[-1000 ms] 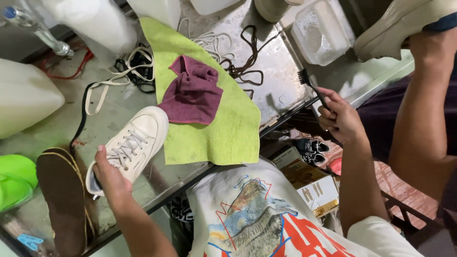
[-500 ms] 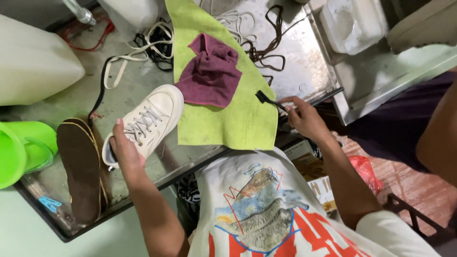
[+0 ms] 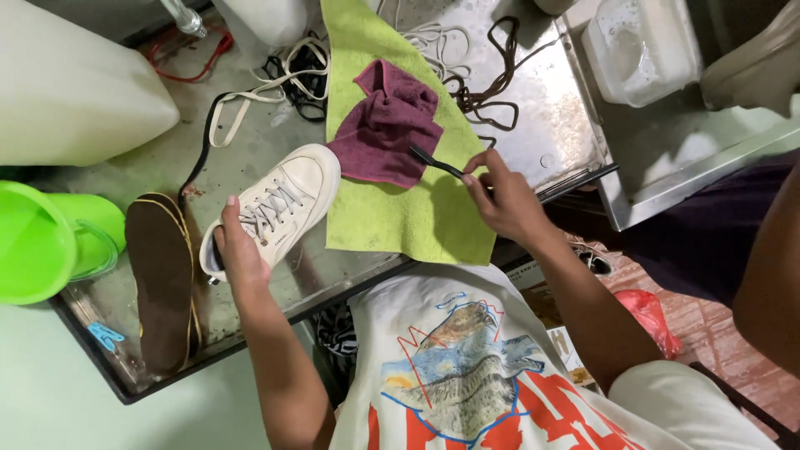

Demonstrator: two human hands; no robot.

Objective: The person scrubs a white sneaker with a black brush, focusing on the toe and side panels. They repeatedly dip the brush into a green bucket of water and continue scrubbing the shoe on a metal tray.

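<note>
My left hand [image 3: 242,254] grips the heel end of a white laced sneaker [image 3: 279,204] that lies on the metal table [image 3: 542,108]. My right hand [image 3: 504,200] holds a thin black brush [image 3: 435,162] by its handle, its head over the edge of a crumpled maroon rag [image 3: 390,125]. The rag rests on a lime green cloth [image 3: 400,221] spread beside the shoe.
A brown insole [image 3: 162,279] lies left of the shoe, next to a green plastic scoop [image 3: 46,242]. Loose laces [image 3: 467,79] tangle at the back. A white plastic tub [image 3: 637,50] and a large white container [image 3: 71,87] stand on the table. Another person's arm [image 3: 771,258] is at right.
My right hand has come in from the right side with the brush and now holds it over the green cloth by the rag. The left hand stays on the sneaker.
</note>
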